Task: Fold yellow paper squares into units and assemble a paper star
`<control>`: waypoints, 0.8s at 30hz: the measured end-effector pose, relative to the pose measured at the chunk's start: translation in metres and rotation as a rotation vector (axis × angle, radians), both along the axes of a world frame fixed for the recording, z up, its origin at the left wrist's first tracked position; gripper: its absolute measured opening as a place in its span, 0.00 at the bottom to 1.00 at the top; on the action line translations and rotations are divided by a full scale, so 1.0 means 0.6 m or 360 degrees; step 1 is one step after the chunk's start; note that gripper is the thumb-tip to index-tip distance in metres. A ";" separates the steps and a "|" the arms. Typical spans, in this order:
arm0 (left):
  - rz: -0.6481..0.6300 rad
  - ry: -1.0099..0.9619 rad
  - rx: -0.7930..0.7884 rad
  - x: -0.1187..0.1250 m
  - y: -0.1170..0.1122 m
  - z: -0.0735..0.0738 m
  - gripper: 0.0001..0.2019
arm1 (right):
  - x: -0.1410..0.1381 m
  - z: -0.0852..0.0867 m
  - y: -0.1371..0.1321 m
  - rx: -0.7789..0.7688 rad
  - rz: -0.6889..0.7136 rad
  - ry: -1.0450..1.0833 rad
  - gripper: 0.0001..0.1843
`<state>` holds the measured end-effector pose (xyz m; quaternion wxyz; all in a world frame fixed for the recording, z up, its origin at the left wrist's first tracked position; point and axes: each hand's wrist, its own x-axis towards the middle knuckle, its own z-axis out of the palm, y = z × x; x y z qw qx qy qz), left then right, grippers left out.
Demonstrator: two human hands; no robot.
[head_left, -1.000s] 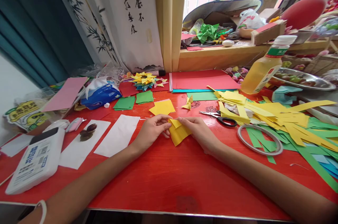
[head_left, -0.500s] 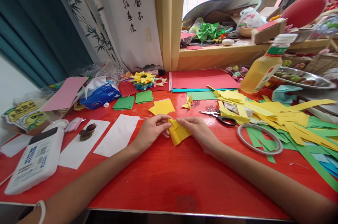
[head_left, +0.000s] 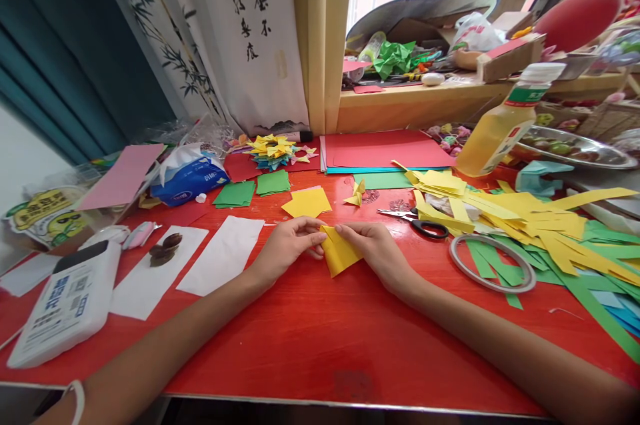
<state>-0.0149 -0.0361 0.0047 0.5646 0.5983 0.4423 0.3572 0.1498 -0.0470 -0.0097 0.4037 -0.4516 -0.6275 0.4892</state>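
Seemingly a home, teal curtain (head_left: 55,45), calligraphy hanging (head_left: 215,31), cluttered windowsill (head_left: 390,105), tissue pack (head_left: 190,181), red table (head_left: 280,351)

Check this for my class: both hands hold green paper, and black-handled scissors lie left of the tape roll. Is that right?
Not quite: the paper held by the left hand and right hand is yellow, not green, as the head view shows. The black-handled scissors do lie left of the tape roll.
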 end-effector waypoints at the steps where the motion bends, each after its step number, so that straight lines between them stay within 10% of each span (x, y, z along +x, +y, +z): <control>1: 0.0006 0.0002 -0.0003 0.000 0.000 0.001 0.11 | 0.000 0.000 0.000 0.0029 -0.0015 -0.0038 0.19; 16: 0.0030 0.0013 0.0046 0.001 -0.007 0.003 0.09 | -0.006 0.008 -0.010 0.0301 -0.0062 -0.0368 0.16; 24: 0.0275 -0.0282 -0.0027 -0.008 -0.003 0.003 0.08 | -0.007 0.011 -0.003 -0.0011 -0.0099 0.0214 0.18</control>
